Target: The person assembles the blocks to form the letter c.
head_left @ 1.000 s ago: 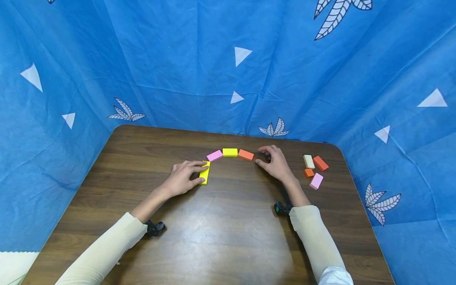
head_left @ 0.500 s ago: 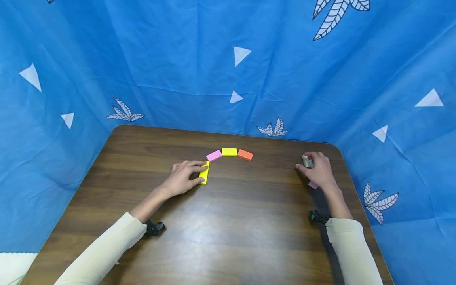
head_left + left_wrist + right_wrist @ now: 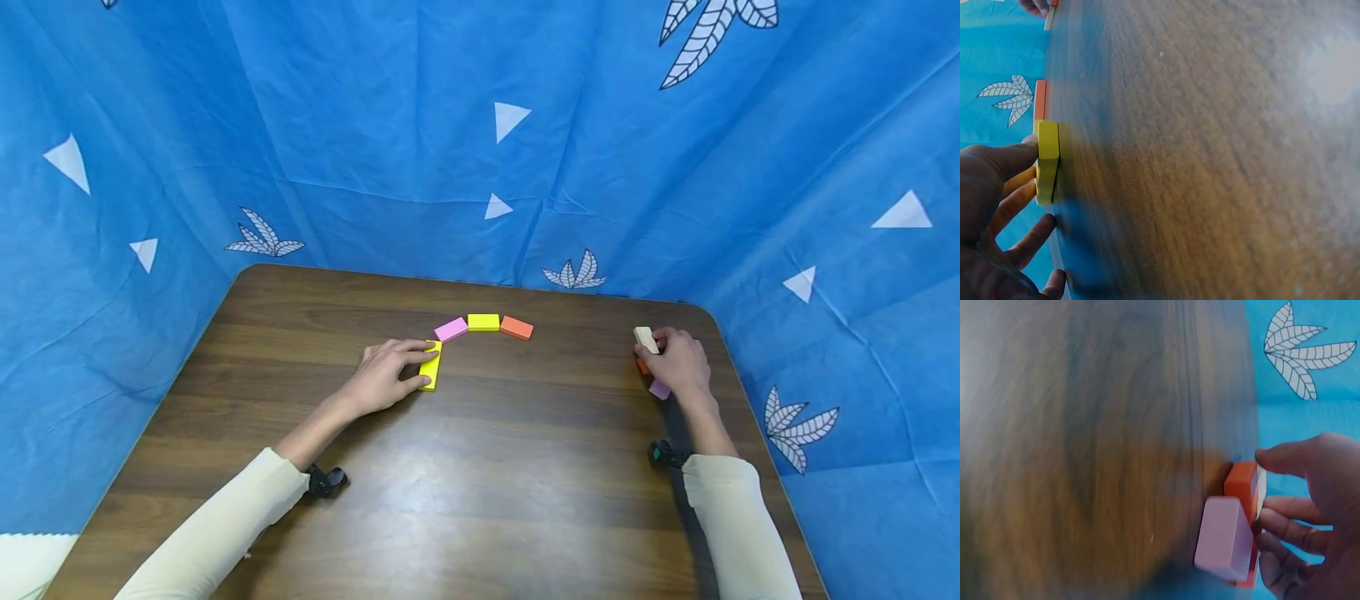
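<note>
In the head view my left hand (image 3: pixel 384 375) rests its thumb and fingertips on a yellow block (image 3: pixel 431 368), which lies lengthwise towards me. The same yellow block (image 3: pixel 1049 162) shows in the left wrist view, thumb at its upper edge and fingers behind. On the right, my right hand (image 3: pixel 681 363) pinches a cream block (image 3: pixel 645 338) between thumb and fingers. Close under that hand are an orange block (image 3: pixel 1241 482) and a pink block (image 3: pixel 1217 534). A red block (image 3: pixel 1247 570) is mostly hidden behind the pink one.
Beyond the left hand, a pink block (image 3: pixel 451 330), another yellow block (image 3: pixel 483 322) and an orange-red block (image 3: pixel 517 327) form a curved row. The wooden table (image 3: pixel 480 467) meets a blue patterned cloth (image 3: pixel 420 167) at its back and sides.
My right hand has moved from beside the curved row to the group of blocks at the right and taken hold of the cream block. The left hand stays on its yellow block.
</note>
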